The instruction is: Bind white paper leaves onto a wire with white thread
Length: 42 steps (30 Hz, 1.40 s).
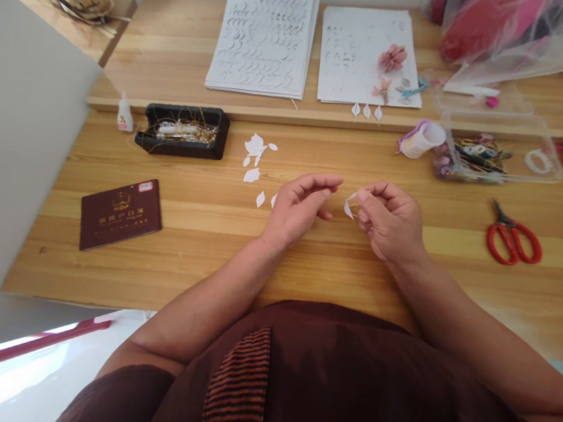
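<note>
In the right grip (395, 222), white leaf (348, 210)

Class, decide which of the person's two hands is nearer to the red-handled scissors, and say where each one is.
Right. The right hand, pinching a white paper leaf, is left of the scissors; the left hand is farther left, beyond the right hand.
</note>
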{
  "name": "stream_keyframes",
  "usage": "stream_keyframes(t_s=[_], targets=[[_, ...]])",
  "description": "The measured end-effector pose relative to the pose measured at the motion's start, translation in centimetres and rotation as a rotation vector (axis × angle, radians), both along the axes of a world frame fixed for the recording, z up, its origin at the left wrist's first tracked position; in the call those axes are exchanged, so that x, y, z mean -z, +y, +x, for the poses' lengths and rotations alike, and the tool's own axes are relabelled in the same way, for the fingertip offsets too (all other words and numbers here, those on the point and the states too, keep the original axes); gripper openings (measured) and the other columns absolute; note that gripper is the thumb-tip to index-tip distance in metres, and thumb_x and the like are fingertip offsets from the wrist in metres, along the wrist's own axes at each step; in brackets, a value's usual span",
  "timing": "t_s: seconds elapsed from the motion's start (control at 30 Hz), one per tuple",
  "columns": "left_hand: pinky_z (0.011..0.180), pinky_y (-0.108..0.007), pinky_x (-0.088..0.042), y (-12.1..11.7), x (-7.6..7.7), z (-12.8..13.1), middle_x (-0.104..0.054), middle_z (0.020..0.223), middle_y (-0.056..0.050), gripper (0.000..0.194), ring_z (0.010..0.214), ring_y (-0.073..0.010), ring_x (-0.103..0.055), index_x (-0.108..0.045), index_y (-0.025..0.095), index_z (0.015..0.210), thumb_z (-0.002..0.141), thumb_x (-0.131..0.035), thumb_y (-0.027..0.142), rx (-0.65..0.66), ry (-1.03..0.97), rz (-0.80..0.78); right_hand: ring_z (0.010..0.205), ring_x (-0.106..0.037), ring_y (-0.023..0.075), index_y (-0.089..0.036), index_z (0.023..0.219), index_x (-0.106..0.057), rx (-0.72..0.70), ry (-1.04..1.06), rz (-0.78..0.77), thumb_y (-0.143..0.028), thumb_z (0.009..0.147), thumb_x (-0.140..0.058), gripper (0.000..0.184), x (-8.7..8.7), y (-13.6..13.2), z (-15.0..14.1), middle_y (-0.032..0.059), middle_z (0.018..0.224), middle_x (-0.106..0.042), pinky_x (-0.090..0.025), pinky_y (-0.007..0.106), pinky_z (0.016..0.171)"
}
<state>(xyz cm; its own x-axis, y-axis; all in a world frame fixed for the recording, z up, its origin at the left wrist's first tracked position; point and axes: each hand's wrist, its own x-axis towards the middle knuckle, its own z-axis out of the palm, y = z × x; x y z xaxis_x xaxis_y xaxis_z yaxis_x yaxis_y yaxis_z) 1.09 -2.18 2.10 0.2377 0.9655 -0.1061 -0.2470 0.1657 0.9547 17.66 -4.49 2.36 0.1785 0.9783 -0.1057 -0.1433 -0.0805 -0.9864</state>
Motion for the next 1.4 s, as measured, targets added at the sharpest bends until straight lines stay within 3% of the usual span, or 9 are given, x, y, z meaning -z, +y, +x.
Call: stream_keyframes(t_s=[0.1,0.2,0.33,0.47,0.63,0.77,0.97,1.17,1.4], targets=[[0.06,-0.021,-0.058,-0.1,-0.1,0.3,-0.078,0.109,-0.012,0.037,0.109,-0.0232,-0.072,-0.075,0.016,0.099,0.09,-0.069,0.051,0.052,-0.025,-0.034,0.04,-0.038,0.0072,-0.023,0.079,-0.062,-0.018,-0.015,0.004,-0.035,0.081,-0.083,0.024,0.1,-0.1,-0.1,-0.0071,0.05,-0.052,-0.026,0.023,0.04],[0.053,-0.018,-0.053,0.1,0.1,0.3,-0.077,0.096,-0.011,0.047,0.095,-0.0199,-0.075,-0.072,0.015,0.088,0.089,-0.069,0.062,-0.019,0.023,-0.046,0.041,-0.039,0.0073,-0.023,0.079,-0.062,-0.022,-0.025,-0.004,-0.035,0.08,-0.082,0.024,0.2,-0.2,-0.1,-0.0067,0.051,-0.053,-0.026,0.023,0.039],[0.047,-0.016,-0.046,0.5,0.4,0.1,-0.077,0.093,-0.008,0.041,0.083,-0.0147,-0.074,-0.068,0.015,0.083,0.093,-0.069,0.055,-0.169,0.049,-0.073,0.041,-0.038,0.008,-0.025,0.078,-0.06,-0.026,-0.007,-0.03,-0.038,0.077,-0.085,0.028,0.2,-0.1,-0.2,-0.0062,0.053,-0.053,-0.024,0.024,0.038],[0.048,-0.016,-0.045,0.6,0.4,0.0,-0.079,0.106,-0.008,0.027,0.083,-0.0133,-0.074,-0.074,0.016,0.094,0.092,-0.072,0.043,-0.161,0.019,-0.05,0.041,-0.036,0.0081,-0.026,0.078,-0.059,-0.044,0.013,-0.049,-0.041,0.077,-0.086,0.031,-0.1,-0.1,-0.2,-0.0057,0.054,-0.053,-0.022,0.025,0.038],[0.044,-0.018,-0.04,0.4,0.5,0.0,-0.078,0.085,-0.007,0.037,0.074,-0.0143,-0.072,-0.073,0.016,0.083,0.082,-0.082,0.052,-0.188,0.06,-0.027,0.043,-0.038,0.009,-0.026,0.076,-0.061,-0.053,0.046,-0.068,-0.038,0.073,-0.088,0.03,-0.5,-0.1,-0.4,-0.0056,0.052,-0.05,-0.02,0.024,0.039],[0.043,-0.019,-0.038,0.4,0.5,0.0,-0.076,0.078,-0.007,0.047,0.069,-0.0136,-0.07,-0.069,0.016,0.076,0.087,-0.074,0.061,-0.221,0.097,-0.011,0.043,-0.038,0.0097,-0.026,0.076,-0.062,-0.064,0.041,-0.066,-0.038,0.074,-0.088,0.029,-0.5,-0.2,-0.4,-0.0049,0.052,-0.051,-0.021,0.025,0.039],[0.049,-0.018,-0.046,0.4,0.5,0.1,-0.08,0.105,-0.009,0.036,0.085,-0.0161,-0.076,-0.075,0.016,0.098,0.089,-0.074,0.051,-0.113,0.036,-0.02,0.043,-0.037,0.0093,-0.025,0.077,-0.061,-0.063,0.04,-0.054,-0.038,0.077,-0.087,0.029,-0.3,-0.2,-0.3,-0.0051,0.053,-0.051,-0.021,0.025,0.039],[0.044,-0.015,-0.041,0.3,0.7,0.2,-0.078,0.089,-0.01,0.043,0.078,-0.0146,-0.074,-0.073,0.014,0.085,0.093,-0.068,0.056,-0.166,0.078,-0.023,0.042,-0.039,0.0077,-0.024,0.077,-0.062,-0.058,0.046,-0.027,-0.037,0.077,-0.087,0.029,0.1,-0.2,-0.3,-0.0061,0.052,-0.053,-0.023,0.023,0.038],[0.055,-0.018,-0.056,-0.2,0.7,0.5,-0.079,0.1,-0.01,0.03,0.092,-0.0182,-0.073,-0.079,0.014,0.101,0.09,-0.073,0.042,0.018,0.031,0.011,0.039,-0.037,0.0064,-0.023,0.078,-0.063,-0.066,-0.017,0.037,-0.038,0.082,-0.083,0.026,0.5,-0.3,-0.2,-0.0078,0.048,-0.052,-0.026,0.022,0.038]])
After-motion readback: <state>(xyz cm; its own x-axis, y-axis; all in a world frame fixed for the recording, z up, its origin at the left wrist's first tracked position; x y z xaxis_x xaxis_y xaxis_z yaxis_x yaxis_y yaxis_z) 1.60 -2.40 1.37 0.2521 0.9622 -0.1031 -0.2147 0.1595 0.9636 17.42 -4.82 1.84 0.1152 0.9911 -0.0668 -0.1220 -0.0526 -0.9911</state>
